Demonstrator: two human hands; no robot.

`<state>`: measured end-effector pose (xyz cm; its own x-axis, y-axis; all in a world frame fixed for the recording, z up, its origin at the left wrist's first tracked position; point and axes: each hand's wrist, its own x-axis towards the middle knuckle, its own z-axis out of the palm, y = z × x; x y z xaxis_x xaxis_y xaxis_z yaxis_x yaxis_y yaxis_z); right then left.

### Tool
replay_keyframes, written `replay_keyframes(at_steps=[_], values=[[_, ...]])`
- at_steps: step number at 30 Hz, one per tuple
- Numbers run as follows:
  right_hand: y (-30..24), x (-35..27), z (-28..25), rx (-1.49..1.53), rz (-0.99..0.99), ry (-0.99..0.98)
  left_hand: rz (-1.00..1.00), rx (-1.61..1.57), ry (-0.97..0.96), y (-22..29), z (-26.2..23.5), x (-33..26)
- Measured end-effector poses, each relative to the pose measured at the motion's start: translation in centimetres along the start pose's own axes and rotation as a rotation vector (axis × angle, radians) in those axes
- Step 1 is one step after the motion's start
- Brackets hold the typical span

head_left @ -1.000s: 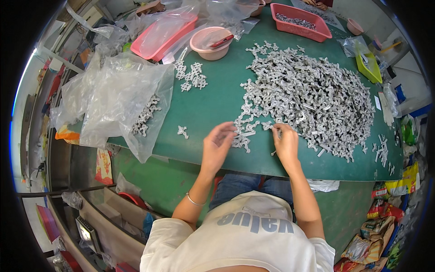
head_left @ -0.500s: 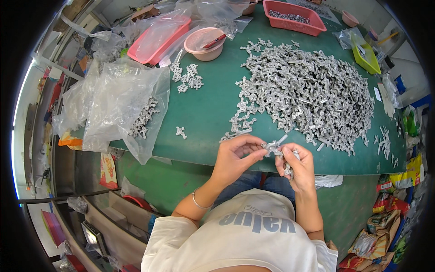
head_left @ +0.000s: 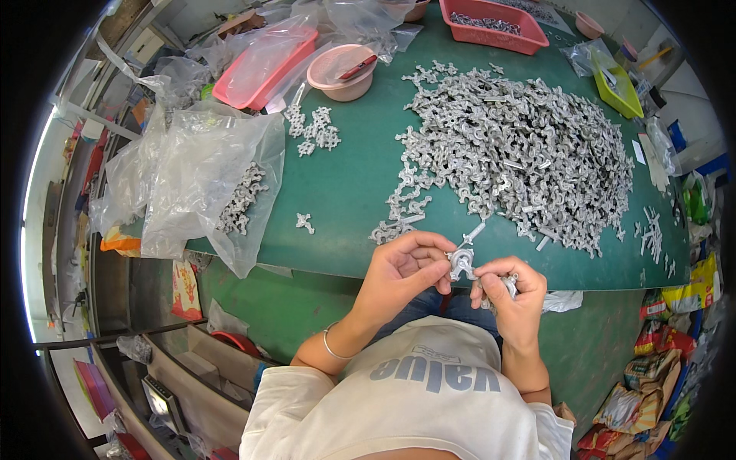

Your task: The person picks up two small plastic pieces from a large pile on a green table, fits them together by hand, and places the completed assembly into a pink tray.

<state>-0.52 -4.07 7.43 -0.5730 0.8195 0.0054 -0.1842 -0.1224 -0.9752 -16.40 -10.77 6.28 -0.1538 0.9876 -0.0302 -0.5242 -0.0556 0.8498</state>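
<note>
At the near edge of the green table (head_left: 337,222), my left hand (head_left: 410,268) pinches a small grey metal casting (head_left: 462,264) with curved arms and a straight stem pointing up and away. The fingertips of my right hand (head_left: 515,295) meet the casting's right side. More grey metal pieces (head_left: 507,287) sit in my right palm, partly hidden by the fingers. Beyond my hands a large heap of similar castings (head_left: 529,153) spreads over the table. A short row of them (head_left: 406,203) lies just past my left hand, and a single casting (head_left: 305,223) lies farther left.
Clear plastic bags (head_left: 207,169) cover the table's left side, with castings (head_left: 244,199) in one. Behind stand a red tray (head_left: 264,77), a pink bowl (head_left: 345,90) holding a red-handled tool, another red tray (head_left: 498,42) of metal parts, and a yellow-green tray (head_left: 625,100).
The casting has turned in my fingers and come slightly nearer me. My right hand has moved a little right and down, with its fingers lower on the piece.
</note>
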Motion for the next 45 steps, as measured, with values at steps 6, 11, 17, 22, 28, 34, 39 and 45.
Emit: replay_keyframes(at_steps=[6,11,17,22,28,34,39,45], values=[[-0.5,0.0,0.0,-0.105,-0.127,0.001,-0.001,0.043,-0.010,0.5,0.4,-0.4],[-0.7,-0.2,0.1,-0.082,-0.157,-0.013,0.018,0.061,-0.033,0.8,0.5,-0.6],[-0.9,-0.5,0.1,-0.063,-0.161,-0.010,0.034,0.038,-0.052,0.8,0.5,-0.8],[-1.0,-0.6,0.0,-0.105,-0.182,-0.029,0.048,0.044,-0.059,0.9,0.6,-0.9],[-1.1,-0.9,0.0,-0.094,-0.168,-0.010,0.045,0.024,-0.076,1.0,0.7,-1.0],[-0.9,-1.3,0.0,-0.040,-0.116,0.038,0.051,0.027,-0.086,0.9,0.7,-1.0],[-1.2,-1.4,0.0,-0.050,-0.139,0.018,0.047,0.015,-0.097,1.0,0.8,-1.0],[-1.3,-2.0,0.0,-0.062,-0.170,0.007,-0.038,-0.022,-0.079,1.5,1.2,-0.9]])
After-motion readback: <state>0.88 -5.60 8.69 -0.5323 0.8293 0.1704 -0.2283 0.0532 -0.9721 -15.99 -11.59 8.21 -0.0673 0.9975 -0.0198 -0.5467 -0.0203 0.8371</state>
